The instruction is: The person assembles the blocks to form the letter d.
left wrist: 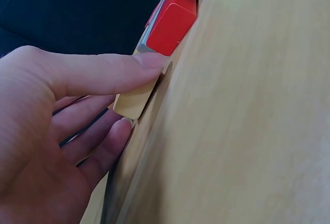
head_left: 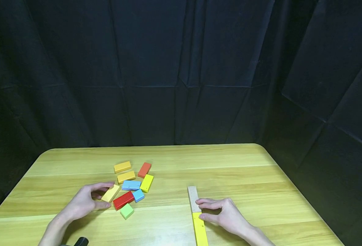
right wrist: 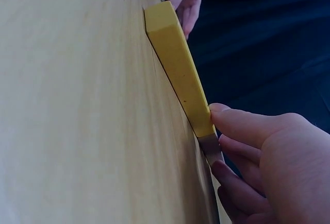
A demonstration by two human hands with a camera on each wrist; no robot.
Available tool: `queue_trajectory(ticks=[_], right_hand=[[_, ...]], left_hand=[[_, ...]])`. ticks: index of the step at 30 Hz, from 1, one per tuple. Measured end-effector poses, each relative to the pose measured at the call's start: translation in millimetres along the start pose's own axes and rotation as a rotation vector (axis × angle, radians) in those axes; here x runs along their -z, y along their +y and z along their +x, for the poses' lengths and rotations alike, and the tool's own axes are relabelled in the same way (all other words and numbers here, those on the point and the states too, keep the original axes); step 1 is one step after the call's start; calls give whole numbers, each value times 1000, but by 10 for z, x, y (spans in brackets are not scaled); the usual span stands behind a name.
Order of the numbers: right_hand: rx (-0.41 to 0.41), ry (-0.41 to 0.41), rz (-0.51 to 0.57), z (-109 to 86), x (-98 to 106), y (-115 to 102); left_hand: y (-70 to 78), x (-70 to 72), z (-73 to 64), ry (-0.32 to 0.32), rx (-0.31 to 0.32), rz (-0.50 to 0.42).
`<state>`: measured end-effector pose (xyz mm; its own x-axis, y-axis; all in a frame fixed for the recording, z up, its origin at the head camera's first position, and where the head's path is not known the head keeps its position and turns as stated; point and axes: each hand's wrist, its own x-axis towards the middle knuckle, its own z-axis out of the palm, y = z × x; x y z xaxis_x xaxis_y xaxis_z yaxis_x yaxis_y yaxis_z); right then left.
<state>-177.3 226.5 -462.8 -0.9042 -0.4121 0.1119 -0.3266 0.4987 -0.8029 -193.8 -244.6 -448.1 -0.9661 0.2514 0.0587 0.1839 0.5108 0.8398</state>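
Reading clock directions from the head view, we find the left hand [head_left: 87, 201] grasping a pale yellow block [head_left: 110, 193] between thumb and fingers; the block sits between 2 and 3 o'clock of that hand. Just beside the block, at 4 o'clock, we record a red block [head_left: 123, 200], with a green block [head_left: 127, 211] beyond it nearer 5 o'clock. At 2 o'clock lies a long blue block [head_left: 131, 185], at 3 o'clock a small blue block [head_left: 138, 195]. Two orange blocks [head_left: 126, 177] lie between 1 and 2 o'clock. Well apart from this group, at 4 o'clock, we note a speckled grey block [head_left: 193, 196] and a near yellow block [head_left: 200, 229] set end to end, the grey at 12 o'clock of the yellow. The right hand [head_left: 225, 215] is on their 3 o'clock side, its fingers relaxed and lightly bent, not clenched: fingertips touch the grey, the thumb touches the yellow. We observe all blocks over one wooden table [head_left: 245, 160], with a black curtain [head_left: 150, 112] at 12 o'clock.
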Motion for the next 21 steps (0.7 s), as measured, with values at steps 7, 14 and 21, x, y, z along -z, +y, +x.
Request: queue_trajectory(ticks=[7,14,21], right_hand=[[-26,-11,1,-1,1,2],[-28,-12,-1,5,-1,13],[-43,-13,6,3,-2,3]], left_hand=[[8,6,-4,25,6,-14],[25,24,-7,64,11,-8],[53,13,-6,83,49,-67]])
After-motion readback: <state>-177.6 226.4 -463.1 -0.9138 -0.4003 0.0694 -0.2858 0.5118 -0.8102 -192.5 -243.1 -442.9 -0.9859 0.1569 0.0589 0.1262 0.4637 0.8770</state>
